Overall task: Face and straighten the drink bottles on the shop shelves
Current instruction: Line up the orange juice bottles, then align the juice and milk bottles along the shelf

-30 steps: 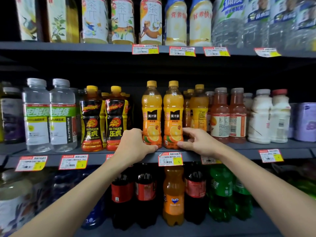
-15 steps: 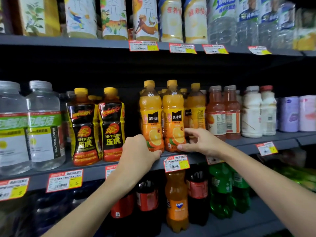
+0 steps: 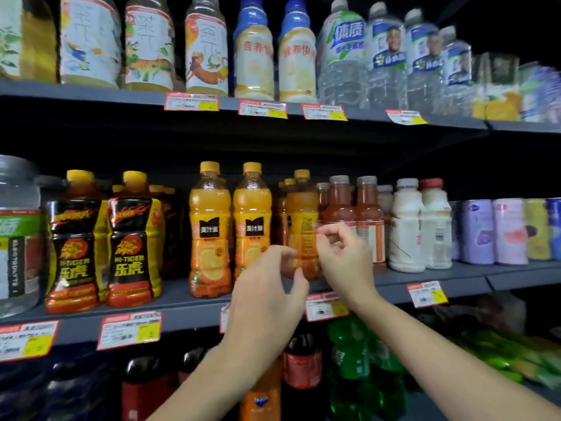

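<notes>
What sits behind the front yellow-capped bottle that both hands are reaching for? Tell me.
Behind the yellow-capped bottle, to its left, more yellow caps show, so the row continues. Their bodies are hidden, so I cannot count them.

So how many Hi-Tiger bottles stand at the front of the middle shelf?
2. One Hi-Tiger bottle stands left, the second Hi-Tiger bottle right beside it, both with labels forward. Yellow caps behind them suggest more bottles in the rows, mostly hidden.

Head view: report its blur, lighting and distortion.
Head view: both hands, left and right, are motion-smeared before the amber bottle; right-edge cans blur; orange juice bottles read sharper; shelf recesses fall dark; wide-angle bends the shelf edge.
</notes>
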{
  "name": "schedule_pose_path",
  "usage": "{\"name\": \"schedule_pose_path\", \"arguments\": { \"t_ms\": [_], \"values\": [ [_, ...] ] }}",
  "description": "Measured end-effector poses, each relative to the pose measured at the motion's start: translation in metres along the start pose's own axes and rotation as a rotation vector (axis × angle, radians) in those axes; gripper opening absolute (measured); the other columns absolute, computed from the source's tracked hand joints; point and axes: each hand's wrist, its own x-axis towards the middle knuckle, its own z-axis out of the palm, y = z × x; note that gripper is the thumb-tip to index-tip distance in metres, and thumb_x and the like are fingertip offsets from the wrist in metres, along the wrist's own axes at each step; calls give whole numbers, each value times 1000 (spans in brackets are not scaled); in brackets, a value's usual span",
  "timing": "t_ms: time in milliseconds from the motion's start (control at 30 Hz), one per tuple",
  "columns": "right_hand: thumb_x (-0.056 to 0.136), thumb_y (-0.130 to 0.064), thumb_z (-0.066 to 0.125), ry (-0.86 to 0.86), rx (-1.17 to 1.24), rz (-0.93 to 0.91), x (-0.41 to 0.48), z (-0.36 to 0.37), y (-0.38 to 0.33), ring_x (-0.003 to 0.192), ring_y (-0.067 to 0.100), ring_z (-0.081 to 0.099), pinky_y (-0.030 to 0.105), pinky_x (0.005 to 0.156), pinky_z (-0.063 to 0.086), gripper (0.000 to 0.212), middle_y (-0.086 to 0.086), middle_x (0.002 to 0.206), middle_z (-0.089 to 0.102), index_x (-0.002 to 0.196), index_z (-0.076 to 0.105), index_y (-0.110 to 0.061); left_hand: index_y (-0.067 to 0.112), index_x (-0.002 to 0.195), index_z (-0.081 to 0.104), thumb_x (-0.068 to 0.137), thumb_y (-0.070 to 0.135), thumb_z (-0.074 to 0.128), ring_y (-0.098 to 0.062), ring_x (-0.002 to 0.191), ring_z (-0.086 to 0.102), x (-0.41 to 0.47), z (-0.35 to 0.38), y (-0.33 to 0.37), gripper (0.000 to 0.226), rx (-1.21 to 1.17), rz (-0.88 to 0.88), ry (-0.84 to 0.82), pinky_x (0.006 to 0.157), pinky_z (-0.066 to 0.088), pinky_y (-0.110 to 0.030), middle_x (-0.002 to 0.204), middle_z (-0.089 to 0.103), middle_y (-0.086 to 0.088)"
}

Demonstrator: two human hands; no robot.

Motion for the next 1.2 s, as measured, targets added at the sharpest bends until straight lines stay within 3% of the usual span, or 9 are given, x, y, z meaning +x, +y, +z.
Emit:
{"name": "schedule_pose_path", "arguments": {
  "t_ms": [67,200,433,500,600,767,900,1100,1200],
  "values": [
    [91,-34,66,74,-174,-24,17,-22,18,76,5,64,20,66,49,5,-11,77,67,88,62,-32,22,128,55,89,29,68,-1,99,53,13,31,7,41,36,-21,7,84,38,-15,118,57,11],
    [81,-70,61,72,-499,-29,37,-47,50,86,24,66,35,69,49,44,-7,87,66,99,57,-30,25,136,42,86,36,68,-10,81,57,35,74,18,58,170,-64,69,70,49,-27,137,36,7],
    [79,-71,65,-22,-426,28,36,-49,66,86,24,68,33,70,55,59,2,87,73,103,72,-17,13,155,19,86,44,71,-27,119,56,55,110,8,92,133,-453,82,89,41,-29,149,37,-8],
    [80,-70,66,-22,-435,16,35,-49,66,81,24,67,30,65,51,57,4,84,71,97,73,-16,11,151,30,87,44,69,-26,119,56,57,114,4,82,163,-473,82,98,47,-36,141,49,-8],
    [79,-68,69,-36,-455,34,33,-48,62,75,24,64,29,61,43,54,2,79,67,93,69,-16,13,133,47,89,42,65,-27,107,63,55,115,6,56,211,-473,101,91,53,-45,120,63,-5],
    [81,-63,71,-36,-501,46,33,-46,59,65,15,40,26,54,28,50,-10,67,33,90,63,-14,16,113,54,90,43,65,-24,93,66,57,114,13,37,216,-569,110,86,56,-44,101,68,-1],
    [79,-60,75,-41,-465,15,45,-49,54,81,22,62,27,63,33,57,0,88,61,107,53,-15,17,112,58,92,42,64,-18,89,66,55,112,14,33,228,-527,103,84,57,-39,97,68,3],
    [80,-63,73,-103,-522,-88,71,-45,48,97,26,69,28,70,46,87,8,112,68,140,36,-12,19,115,58,91,44,65,-17,90,66,55,113,14,35,222,-514,124,85,57,-39,98,68,4],
    [77,-67,72,-103,-619,-124,74,-35,50,89,25,71,28,64,44,89,8,106,70,137,37,-11,23,110,58,90,45,65,-17,87,67,54,114,13,31,218,-501,145,82,58,-40,95,68,6]
  ]
}}
